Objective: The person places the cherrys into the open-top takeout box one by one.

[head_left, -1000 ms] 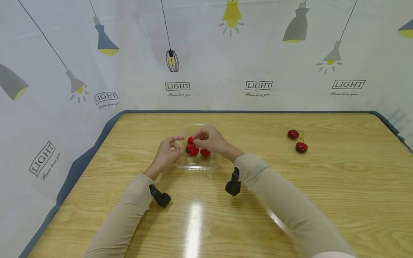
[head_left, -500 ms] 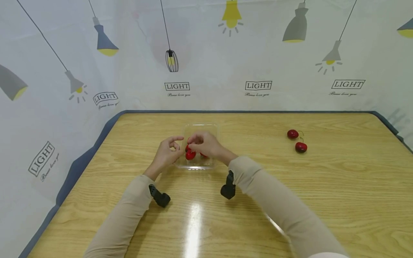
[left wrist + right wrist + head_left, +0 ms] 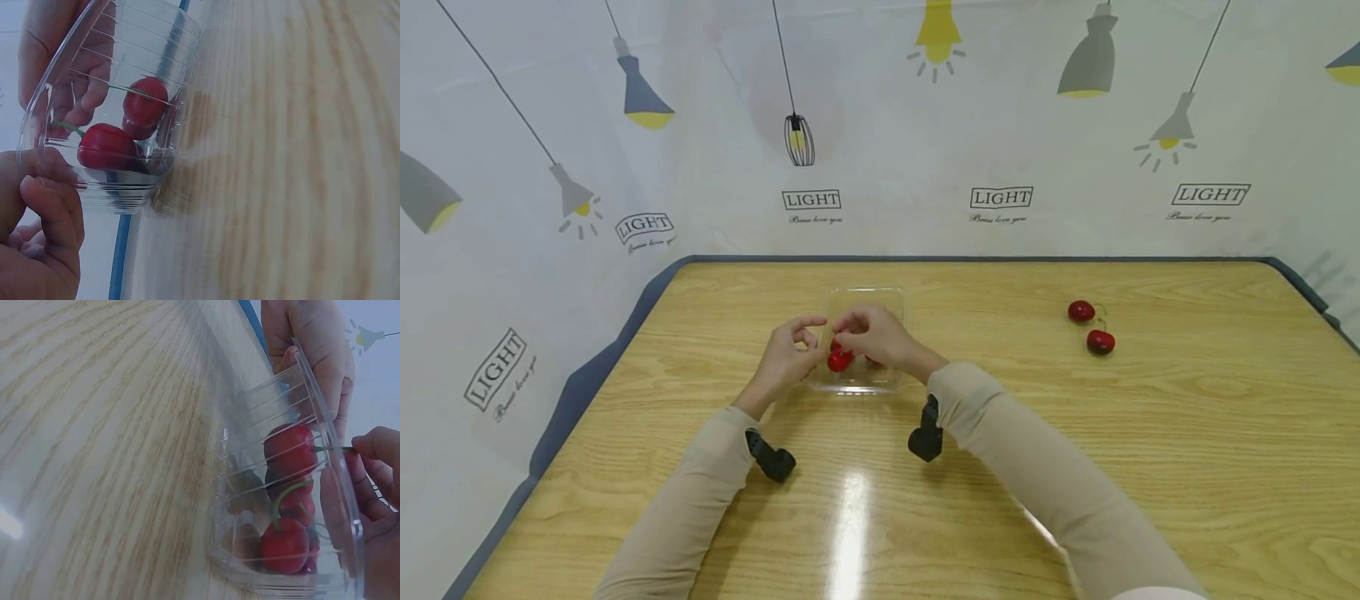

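A clear plastic container stands on the table in the head view, with several red cherries inside. My left hand pinches its left rim between thumb and finger. Over the container, my right hand pinches the green stem of one cherry, as the right wrist view shows. That cherry hangs inside, close to the left wall. Below it in that view, another cherry with a curved stem lies among others. Through the wall, the left wrist view shows a cherry and another. My right hand partly hides the cherries from above.
Two dark red cherries with stems, one behind the other, lie on the wooden table at the right. A white cloth backdrop printed with lamps surrounds the table's back and sides.
My right hand has shifted left and slightly nearer within the container, bringing the cherry towards the left wall. My left hand has stayed at the rim.
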{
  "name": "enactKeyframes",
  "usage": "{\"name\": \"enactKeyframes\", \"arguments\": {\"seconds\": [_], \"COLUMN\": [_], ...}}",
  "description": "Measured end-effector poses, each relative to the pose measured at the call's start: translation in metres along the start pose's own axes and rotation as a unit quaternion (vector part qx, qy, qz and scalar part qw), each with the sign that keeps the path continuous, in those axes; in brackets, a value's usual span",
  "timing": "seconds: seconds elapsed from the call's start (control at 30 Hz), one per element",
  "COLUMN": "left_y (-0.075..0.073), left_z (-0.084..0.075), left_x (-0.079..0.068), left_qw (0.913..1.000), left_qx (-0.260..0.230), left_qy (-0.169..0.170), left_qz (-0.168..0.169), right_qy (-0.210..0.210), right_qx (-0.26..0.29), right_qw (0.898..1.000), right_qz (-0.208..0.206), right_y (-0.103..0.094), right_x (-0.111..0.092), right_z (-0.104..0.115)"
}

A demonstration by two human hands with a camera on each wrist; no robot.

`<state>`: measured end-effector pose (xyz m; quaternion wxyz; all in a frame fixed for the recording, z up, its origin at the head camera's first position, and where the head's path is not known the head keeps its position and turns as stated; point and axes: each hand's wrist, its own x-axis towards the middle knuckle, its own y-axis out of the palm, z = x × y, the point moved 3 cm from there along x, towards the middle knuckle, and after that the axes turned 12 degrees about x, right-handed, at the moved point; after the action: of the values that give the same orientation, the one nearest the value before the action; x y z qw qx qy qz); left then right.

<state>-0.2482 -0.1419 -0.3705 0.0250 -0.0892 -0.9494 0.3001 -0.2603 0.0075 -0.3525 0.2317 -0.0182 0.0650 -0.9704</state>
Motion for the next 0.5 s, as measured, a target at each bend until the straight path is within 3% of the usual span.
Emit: {"name": "enactKeyframes", "arguments": {"seconds": [0.27, 0.5], "left_y": [-0.005, -0.004], "left_z": [-0.024, -0.016], "left_x": [-0.013, -0.009], "left_qw": [1.0, 0.9999], "left_qx": [0.003, -0.007], "left_qy": [-0.001, -0.005], "left_qz": [0.005, 0.008], "right_qy": [0.007, 0.016], "right_qx": [0.01, 0.023], "right_qw": [1.0, 1.0], "right_qz": [0.001, -0.002], "right_y": [0.002, 0.002], "right_x": [0.003, 0.004], "right_z": [-0.003, -0.004]}}
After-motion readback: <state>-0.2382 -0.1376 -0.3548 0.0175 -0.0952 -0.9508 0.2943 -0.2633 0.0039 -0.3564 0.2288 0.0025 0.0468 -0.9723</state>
